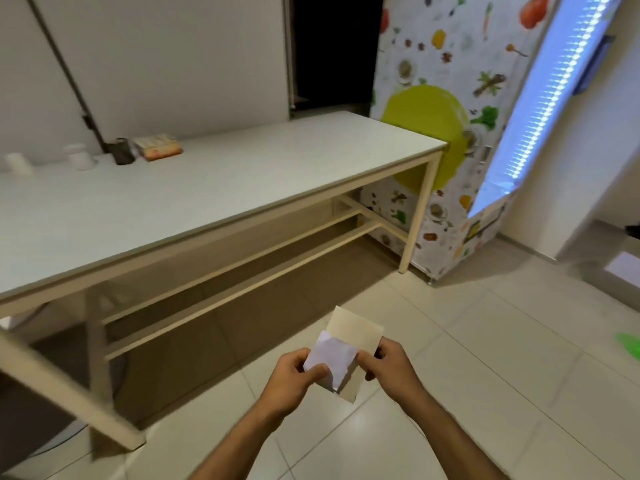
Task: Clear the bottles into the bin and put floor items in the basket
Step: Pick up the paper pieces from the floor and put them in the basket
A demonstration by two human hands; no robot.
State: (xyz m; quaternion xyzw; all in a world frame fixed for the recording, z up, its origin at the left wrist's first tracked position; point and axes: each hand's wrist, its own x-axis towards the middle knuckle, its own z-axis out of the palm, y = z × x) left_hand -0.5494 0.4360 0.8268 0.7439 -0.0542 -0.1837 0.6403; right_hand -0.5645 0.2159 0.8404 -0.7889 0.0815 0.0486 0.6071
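Above the tiled floor (467, 358), in front of the bench (214, 174), we hold the papers: left hand (294, 379) pinching the crumpled white sheet (332, 358), right hand (388, 368) pinching the edge of the flat beige card (356, 332) behind it. We should keep both pinches firm and carry the pieces together to the basket, which is not in view.

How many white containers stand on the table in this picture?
2. One white container stands at the table's far left end, beside a dark object; the other white container is further left, near the picture's edge. More may lie out of frame.
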